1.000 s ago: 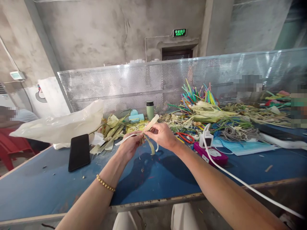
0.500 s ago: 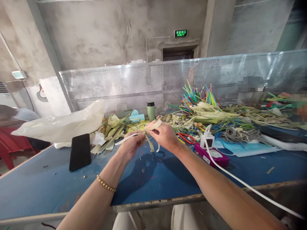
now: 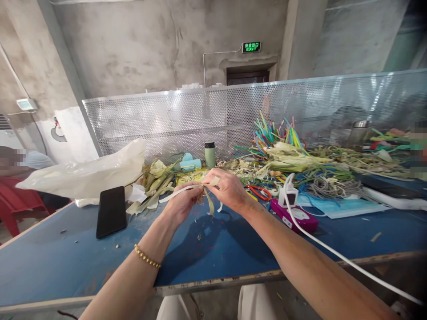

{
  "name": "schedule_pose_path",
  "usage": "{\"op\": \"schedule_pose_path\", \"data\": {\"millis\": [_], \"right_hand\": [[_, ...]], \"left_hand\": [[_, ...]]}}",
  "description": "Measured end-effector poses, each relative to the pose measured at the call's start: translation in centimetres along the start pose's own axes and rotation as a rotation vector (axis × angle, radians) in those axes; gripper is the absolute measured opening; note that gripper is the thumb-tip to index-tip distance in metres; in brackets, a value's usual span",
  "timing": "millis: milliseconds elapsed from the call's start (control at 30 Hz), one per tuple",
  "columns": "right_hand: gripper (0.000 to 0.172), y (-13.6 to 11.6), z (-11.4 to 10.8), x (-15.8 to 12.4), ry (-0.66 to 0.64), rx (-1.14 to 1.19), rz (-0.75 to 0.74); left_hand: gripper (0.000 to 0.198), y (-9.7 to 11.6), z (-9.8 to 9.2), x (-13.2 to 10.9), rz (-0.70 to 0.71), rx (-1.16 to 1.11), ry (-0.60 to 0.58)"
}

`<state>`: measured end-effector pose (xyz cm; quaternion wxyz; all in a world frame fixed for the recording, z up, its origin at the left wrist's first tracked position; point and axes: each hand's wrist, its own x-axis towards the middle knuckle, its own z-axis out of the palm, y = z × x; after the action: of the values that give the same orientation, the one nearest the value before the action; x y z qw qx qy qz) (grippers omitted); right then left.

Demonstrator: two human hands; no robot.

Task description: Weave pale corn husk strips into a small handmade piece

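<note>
Left hand (image 3: pixel 184 202) is closed to a pinch, thumb pressed over curled fingers, with hold of pale strips (image 3: pixel 211 206). Right hand (image 3: pixel 230 189), just beside it, is likewise nearly closed, fingers bent, gripping the same strips; the exact contact of each fingertip cannot be told. The strips lie between the two hands, above the bench (image 3: pixel 213 262): one white end projects leftward over the left hand, a short end shows against the right fingers, and two ends hang below. A beaded bracelet (image 3: pixel 147 256) is on the left wrist.

Left of the hands are husks (image 3: pixel 156 195), a phone (image 3: pixel 111 212) lying flat with dark screen, and a plastic bag (image 3: pixel 93 173). Beyond the hands a green bottle (image 3: pixel 210 156) stands upright. To the right are red handles (image 3: pixel 262 192), then a purple power strip (image 3: pixel 308 221) bearing a charger (image 3: pixel 288 196), with a mask (image 3: pixel 350 206) near it. Coloured stems (image 3: pixel 276 133) rise behind, before a perforated metal screen (image 3: pixel 167 120).
</note>
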<state>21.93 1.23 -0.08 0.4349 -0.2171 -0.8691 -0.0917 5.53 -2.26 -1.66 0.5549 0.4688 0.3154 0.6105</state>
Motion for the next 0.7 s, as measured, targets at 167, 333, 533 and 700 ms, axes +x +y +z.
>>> {"op": "schedule_pose_path", "data": {"millis": [167,333,533,700], "right_hand": [[0.022,0.4,0.2,0.0,-0.037,-0.050,-0.032],[0.023,1.0,0.1,0.0,-0.017,-0.046,-0.044],[0.020,1.0,-0.4,0.2,0.046,0.049,-0.097],[0.019,0.7,-0.9,0.2,0.062,0.103,-0.132]], "left_hand": [[0.021,0.3,0.0,0.0,0.014,-0.012,0.047],[0.022,1.0,0.1,-0.4,0.093,0.079,-0.053],[0.019,1.5,-0.3,-0.4,0.107,0.065,-0.056],[0.021,1.5,-0.6,-0.1,0.099,0.028,-0.056]]}}
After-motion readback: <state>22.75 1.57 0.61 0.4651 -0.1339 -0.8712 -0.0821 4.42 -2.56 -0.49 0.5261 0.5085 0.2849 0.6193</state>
